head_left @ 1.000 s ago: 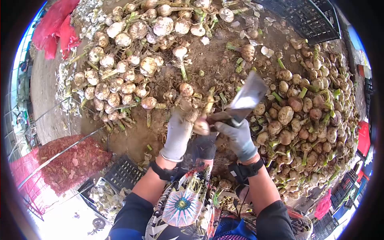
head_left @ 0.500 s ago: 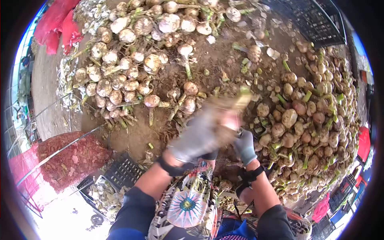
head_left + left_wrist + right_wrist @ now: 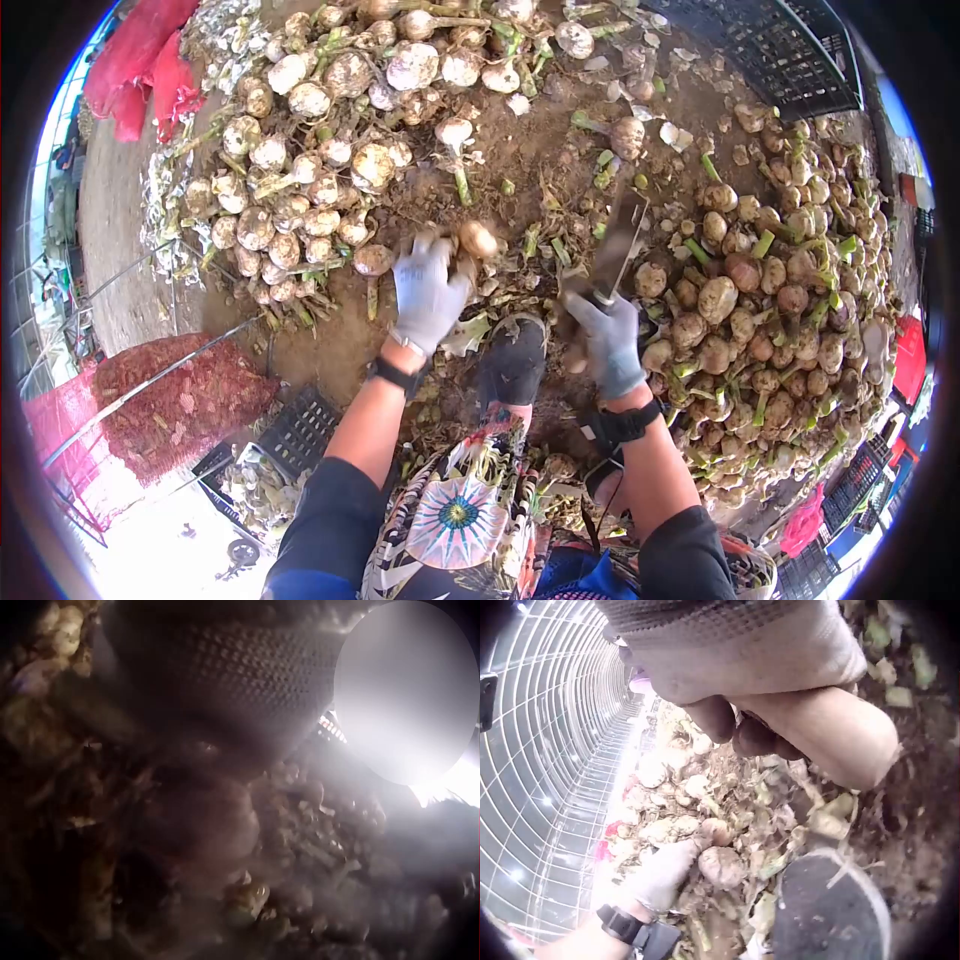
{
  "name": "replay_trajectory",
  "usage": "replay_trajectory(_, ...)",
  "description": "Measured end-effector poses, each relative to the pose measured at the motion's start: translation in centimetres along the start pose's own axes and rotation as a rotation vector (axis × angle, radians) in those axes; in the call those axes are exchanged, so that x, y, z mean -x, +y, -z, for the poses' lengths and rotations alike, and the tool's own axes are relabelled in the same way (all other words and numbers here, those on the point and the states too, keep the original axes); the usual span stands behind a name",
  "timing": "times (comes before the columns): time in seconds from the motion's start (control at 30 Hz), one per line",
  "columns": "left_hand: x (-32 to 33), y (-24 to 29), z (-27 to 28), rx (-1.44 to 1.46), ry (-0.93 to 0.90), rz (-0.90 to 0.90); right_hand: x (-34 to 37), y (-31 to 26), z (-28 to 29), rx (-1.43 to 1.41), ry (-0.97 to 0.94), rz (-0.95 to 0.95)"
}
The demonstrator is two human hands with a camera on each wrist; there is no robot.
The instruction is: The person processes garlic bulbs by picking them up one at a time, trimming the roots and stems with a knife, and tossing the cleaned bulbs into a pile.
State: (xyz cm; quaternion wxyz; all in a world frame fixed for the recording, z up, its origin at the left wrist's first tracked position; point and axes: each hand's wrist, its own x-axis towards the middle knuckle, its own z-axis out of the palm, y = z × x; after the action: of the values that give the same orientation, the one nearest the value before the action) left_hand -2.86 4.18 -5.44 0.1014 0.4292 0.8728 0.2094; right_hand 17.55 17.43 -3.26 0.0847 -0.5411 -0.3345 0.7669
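My gloved left hand [image 3: 430,290] is low over the ground, fingers spread, beside a blurred garlic bulb [image 3: 478,240] at its thumb side. In the left wrist view a dim bulb [image 3: 214,825] shows below the textured glove. A knife with a broad blade [image 3: 622,240] is in my gloved right hand [image 3: 608,340], its blade pointing away from me. The right wrist view shows fingers curled around the pale wooden handle [image 3: 832,735]; the blade is hidden there. Beyond it, the left hand [image 3: 664,877] reaches in beside a round bulb [image 3: 721,868].
Garlic bulbs with stems [image 3: 290,215] lie at the left and back. A large pile of short-stemmed bulbs [image 3: 760,320] fills the right. A black crate [image 3: 770,60] stands at the back right, a red mesh sack [image 3: 185,400] at the left. My shoe [image 3: 515,365] is between the hands.
The left hand carried a stemmed bulb rightward to the knife hand; now it is back at the left without that bulb. The right hand keeps the knife, and the blade has swung more upright in view.
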Motion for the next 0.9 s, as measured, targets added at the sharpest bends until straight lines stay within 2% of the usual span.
replay_trajectory(0.03,0.7,0.9,0.4,-0.027,0.09,-0.176,0.2,0.2,-0.9,-0.105,-0.039,0.036)
replay_trajectory(0.07,1.9,2.4,0.9,0.261,-0.025,-0.048,0.5,0.1,-1.7,-0.105,-0.032,0.031)
replay_trajectory(0.1,2.7,4.0,1.3,0.546,-0.134,0.081,0.8,-0.3,-2.5,-0.137,-0.104,0.071)
replay_trajectory(0.13,2.9,4.9,1.8,0.548,-0.135,0.081,1.1,-0.9,-2.9,-0.169,-0.177,0.11)
replay_trajectory(0.17,3.0,5.7,2.4,0.759,-0.23,0.197,1.6,-1.7,-3.0,-0.169,-0.175,0.109)
replay_trajectory(0.2,3.1,6.0,2.8,0.968,-0.324,0.316,2.2,-2.6,-3.1,-0.027,-0.221,0.1)
replay_trajectory(0.23,3.1,6.1,3.1,0.97,-0.324,0.315,2.6,-3.1,-3.1,0.117,-0.266,0.092)
replay_trajectory(0.27,3.0,5.9,3.5,1.051,-0.395,0.392,2.3,-2.3,-2.7,0.233,-0.232,0.171)
replay_trajectory(0.3,3.0,5.7,3.8,1.132,-0.467,0.468,2.7,-2.4,-2.4,0.237,-0.232,0.175)
replay_trajectory(0.37,4.0,4.5,3.0,1.093,-0.515,0.421,3.9,-3.0,-1.7,1.005,-0.124,0.813)
replay_trajectory(0.4,5.7,4.2,2.3,1.265,-0.374,0.436,4.7,-3.5,-2.0,1.157,-0.146,0.766)
replay_trajectory(0.43,6.9,3.7,1.4,1.432,-0.228,0.449,5.1,-3.6,-2.2,1.16,-0.142,0.762)
replay_trajectory(0.5,7.7,1.9,0.2,1.412,-0.294,0.423,5.5,-3.6,-2.6,1.336,-0.122,0.782)
replay_trajectory(0.57,8.2,1.6,0.4,1.481,-0.245,0.234,5.6,-3.8,-2.8,1.363,-0.119,0.759)
replay_trajectory(0.7,7.5,1.8,1.6,1.434,-0.307,0.346,5.5,-4.0,-2.6,1.285,-0.164,0.724)
replay_trajectory(0.77,6.2,1.6,2.0,0.955,-0.317,-0.044,5.7,-3.4,-1.8,1.285,-0.187,0.71)
replay_trajectory(0.8,3.8,5.6,5.6,1.156,-0.405,0.184,5.3,-2.8,-1.3,1.251,-0.144,0.746)
replay_trajectory(0.83,3.9,5.7,5.5,1.156,-0.395,0.18,4.7,-2.2,-1.0,1.214,-0.106,0.787)
replay_trajectory(0.9,4.8,6.0,4.7,1.251,-0.372,0.321,4.7,-0.7,-0.8,1.177,-0.039,0.819)
